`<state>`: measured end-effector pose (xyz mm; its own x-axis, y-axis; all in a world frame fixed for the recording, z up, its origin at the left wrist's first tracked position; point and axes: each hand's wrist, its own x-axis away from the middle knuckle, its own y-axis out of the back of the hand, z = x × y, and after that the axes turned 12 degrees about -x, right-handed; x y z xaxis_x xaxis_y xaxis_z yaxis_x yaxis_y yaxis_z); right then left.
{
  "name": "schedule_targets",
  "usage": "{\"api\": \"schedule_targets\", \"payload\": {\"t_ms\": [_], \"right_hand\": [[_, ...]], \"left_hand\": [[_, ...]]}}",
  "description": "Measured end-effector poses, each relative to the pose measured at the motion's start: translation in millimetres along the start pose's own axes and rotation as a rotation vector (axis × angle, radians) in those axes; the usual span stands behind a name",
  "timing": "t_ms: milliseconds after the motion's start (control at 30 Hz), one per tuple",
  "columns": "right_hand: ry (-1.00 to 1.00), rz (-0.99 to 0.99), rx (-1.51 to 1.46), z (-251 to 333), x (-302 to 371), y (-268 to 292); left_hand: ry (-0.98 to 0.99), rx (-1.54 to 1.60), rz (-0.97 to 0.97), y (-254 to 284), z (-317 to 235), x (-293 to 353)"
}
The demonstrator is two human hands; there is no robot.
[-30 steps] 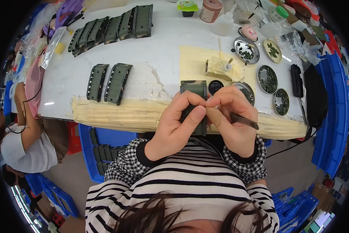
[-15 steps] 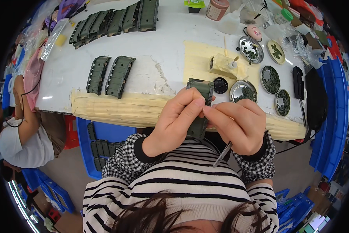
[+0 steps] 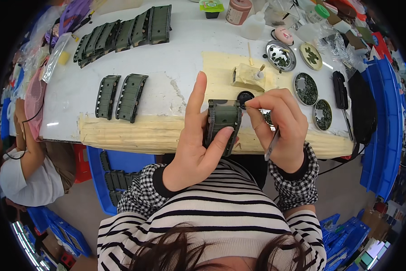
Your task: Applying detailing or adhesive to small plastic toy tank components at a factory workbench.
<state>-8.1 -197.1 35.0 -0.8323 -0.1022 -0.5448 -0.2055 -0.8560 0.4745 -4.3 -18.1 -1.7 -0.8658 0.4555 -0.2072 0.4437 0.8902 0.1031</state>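
Observation:
My left hand [image 3: 191,140] holds a dark green, curved camouflage part with toothed side edges [image 3: 223,118], its thumb across the front and its index finger stretched out upward. Beside the part's right edge, my right hand [image 3: 282,124] is raised with thumb and index fingertip pinched together; whatever sits between them is too small to make out. Metal tweezers [image 3: 272,143] are tucked in the same hand, pointing down. Just behind the pinching fingertips lies a round black dish [image 3: 245,98]. Part of a metal dish with small green pieces [image 3: 268,118] is hidden behind this hand.
Two similar green parts [image 3: 130,97] stand at left, with a row of several more [image 3: 121,36] farther back. A taped block [image 3: 252,77] and dishes of small green pieces [image 3: 305,89] occupy the right. Padding [image 3: 121,133] covers the table's front edge. A blue bin [image 3: 99,180] is below.
My hands have come apart from their shared pinch at the part. The right hand has moved up and right of it; the left index finger has straightened. The whole view has shifted slightly.

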Motion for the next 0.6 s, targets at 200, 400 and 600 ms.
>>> {"api": "schedule_targets", "payload": {"t_ms": [200, 400, 600], "right_hand": [[0.080, 0.008, 0.027, -8.7, 1.6, -3.7], [0.094, 0.018, 0.040, -8.1, 4.6, -4.4], [0.088, 0.063, 0.044, -3.4, 9.7, -2.2]], "left_hand": [[-0.079, -0.218, 0.037, 3.0, 2.0, 2.9], [-0.152, -0.185, -0.040, -2.7, 5.1, 3.5], [-0.203, -0.272, -0.003, -0.5, 6.8, 3.1]]}}
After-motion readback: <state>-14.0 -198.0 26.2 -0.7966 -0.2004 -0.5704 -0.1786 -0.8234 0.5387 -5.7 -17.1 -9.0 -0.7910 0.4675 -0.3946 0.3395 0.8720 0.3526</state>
